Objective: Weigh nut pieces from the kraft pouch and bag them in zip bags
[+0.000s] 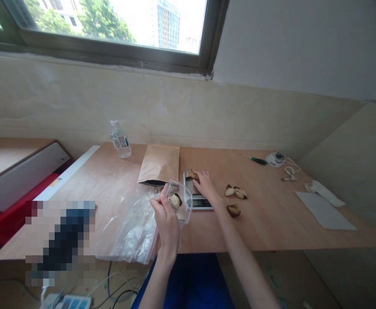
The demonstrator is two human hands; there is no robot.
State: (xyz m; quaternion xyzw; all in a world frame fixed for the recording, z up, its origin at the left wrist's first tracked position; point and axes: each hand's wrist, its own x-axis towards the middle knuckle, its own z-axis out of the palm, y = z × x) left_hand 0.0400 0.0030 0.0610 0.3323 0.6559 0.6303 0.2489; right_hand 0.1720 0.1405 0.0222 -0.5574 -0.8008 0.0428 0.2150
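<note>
Mid-frame, our left hand (pixel 167 218) pinches a zip bag (pixel 186 209); our half-curled right hand (pixel 206 186) touches a mushroom piece (pixel 191 174) on a scale (pixel 201 202), grip unclear.

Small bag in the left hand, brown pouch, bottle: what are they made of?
Small bag: thin, clear plastic film by its look, glossy; it is see-through.
Brown pouch: probably kraft paper, fairly matte; plain tan face. The dark inside at its mouth may be a lining.
Bottle: likely clear plastic, shiny; transparent, but glass can't be ruled out.
</note>
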